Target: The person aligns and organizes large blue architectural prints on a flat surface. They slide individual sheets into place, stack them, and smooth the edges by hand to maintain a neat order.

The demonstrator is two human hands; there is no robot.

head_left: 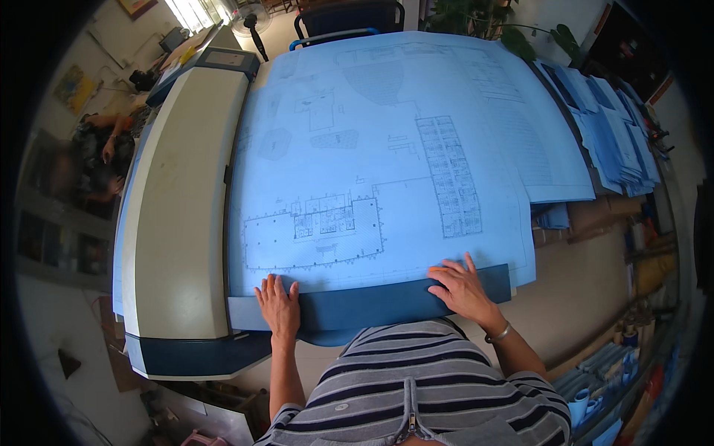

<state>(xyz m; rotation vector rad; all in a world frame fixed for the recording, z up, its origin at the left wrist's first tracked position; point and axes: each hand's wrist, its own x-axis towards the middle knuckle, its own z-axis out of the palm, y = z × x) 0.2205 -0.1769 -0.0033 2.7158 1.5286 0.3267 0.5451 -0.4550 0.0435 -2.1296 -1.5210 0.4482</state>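
A large blue sheet printed with building plans (312, 163) lies across the flat table of a wide-format machine. Along its near edge runs a dark blue front rail (364, 303). My left hand (279, 306) rests over the rail's left part, fingers stretched toward the sheet's edge. Farther right, my right hand (462, 291) lies over the rail with fingers spread and fingertips at the sheet's edge. Both hands are open and seem to hold nothing. Something orange shows at a fingertip of each hand. To the left stands the machine's long beige housing (182, 201) with dark blue ends.
Another blue sheet (554, 163) extends off the right side. Stacks of folded blue papers (610, 130) sit beyond it. A chair (346, 18) and a plant (513, 33) are at the back. Another person's arm (108, 141) shows at far left. Rolled papers (595, 379) lie lower right.
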